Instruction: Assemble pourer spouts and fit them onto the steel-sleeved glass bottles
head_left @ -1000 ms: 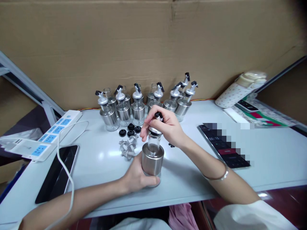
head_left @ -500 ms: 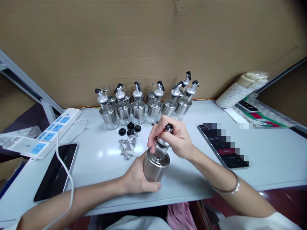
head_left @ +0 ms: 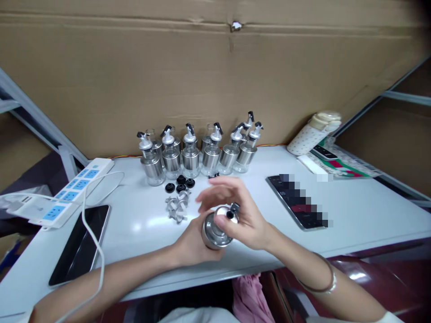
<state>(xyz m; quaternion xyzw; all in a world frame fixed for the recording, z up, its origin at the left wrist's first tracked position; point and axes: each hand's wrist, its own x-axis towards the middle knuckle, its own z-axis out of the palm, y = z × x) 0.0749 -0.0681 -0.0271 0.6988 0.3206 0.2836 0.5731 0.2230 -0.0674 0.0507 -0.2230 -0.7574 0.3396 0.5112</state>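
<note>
My left hand [head_left: 193, 242] is wrapped round the steel-sleeved body of an oil dispenser bottle [head_left: 215, 237], whose top tilts towards me. A silver pourer cap with a black flip lever [head_left: 227, 216] sits on its neck. Over the cap is my right hand [head_left: 240, 211], its thumb lying on the cap's near edge. The other right fingers arch apart from the cap, off to its far side. Beyond my hands lie several black stoppers [head_left: 181, 184] and a small heap of grey winged plastic pieces [head_left: 178, 206].
Several capped dispenser bottles [head_left: 191, 159] stand along the cardboard wall [head_left: 134, 80]. At left are a power strip [head_left: 72, 193], a white cable [head_left: 85, 222] and a dark tablet [head_left: 81, 244]. A phone [head_left: 292, 202] and a leaning dotted flask [head_left: 308, 137] are at right.
My right fingers have loosened from round the cap and spread, leaving the thumb on it. The bottle's top has tipped towards me. My view has shifted slightly.
</note>
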